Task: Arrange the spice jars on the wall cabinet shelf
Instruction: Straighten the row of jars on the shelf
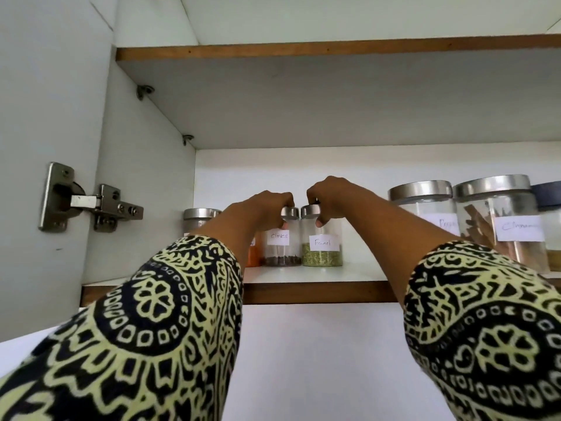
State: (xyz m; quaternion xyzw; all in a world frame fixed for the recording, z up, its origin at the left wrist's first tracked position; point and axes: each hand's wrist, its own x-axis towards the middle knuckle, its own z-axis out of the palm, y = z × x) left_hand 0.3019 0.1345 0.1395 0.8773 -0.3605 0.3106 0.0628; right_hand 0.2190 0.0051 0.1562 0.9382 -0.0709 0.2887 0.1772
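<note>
Because the left forearm crosses in front of them, an orange-filled jar [254, 253] and a steel-lidded jar [201, 216] toward the left end of the shelf [361, 273] show only in part, and their labels cannot be read. A dark-lidded container [548, 194] is cut off at the right, and the right forearm half covers the label of a large jar [423, 205].

Both arms reach up in patterned sleeves [158, 329]. The left hand [268, 208] has its fingers curled over the lid of the cloves jar [279, 247]. The right hand [332, 197] clasps the lid of the fennel jar [323, 250], thumb on the glass. Both jars stand upright, just beside each other, mid-shelf near its front edge.

A cinnamon jar [501, 220] stands right of the large jar. A steel hinge [88, 205] sits on the cabinet's left wall.
</note>
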